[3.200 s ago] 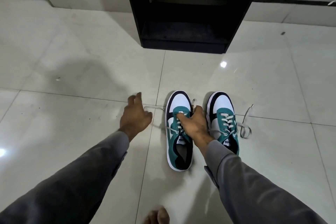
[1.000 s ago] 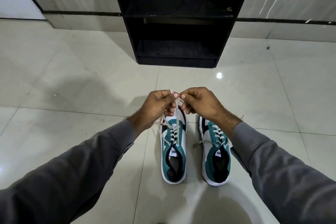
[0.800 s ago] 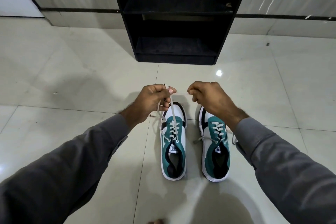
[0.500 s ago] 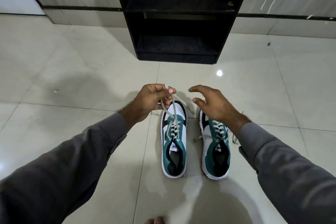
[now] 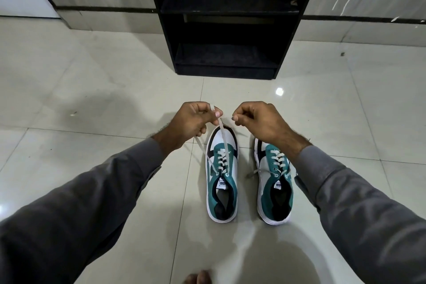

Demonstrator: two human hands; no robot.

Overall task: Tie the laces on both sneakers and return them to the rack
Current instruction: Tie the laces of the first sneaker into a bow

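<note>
Two teal, white and black sneakers stand side by side on the tiled floor, toes toward the rack. Above the toe of the left sneaker [image 5: 221, 193], my left hand [image 5: 191, 122] pinches its white lace [image 5: 223, 143], which runs taut down to the eyelets. A second strand [image 5: 202, 150] drops from under that hand. My right hand [image 5: 260, 122] is closed just to the right, fingertips pinched on the lace's short tip. The right sneaker [image 5: 275, 193] sits under my right wrist with its lace [image 5: 253, 172] lying loose.
The black open shoe rack [image 5: 227, 70] stands against the wall straight ahead, its lower shelves dark and bare. Glossy pale floor tiles [image 5: 103, 99] spread left and right. My bare toes [image 5: 198, 278] show at the bottom edge.
My right hand, open half a second ago, has closed on the lace tip next to my left hand. The left hand has kept its hold on the lace.
</note>
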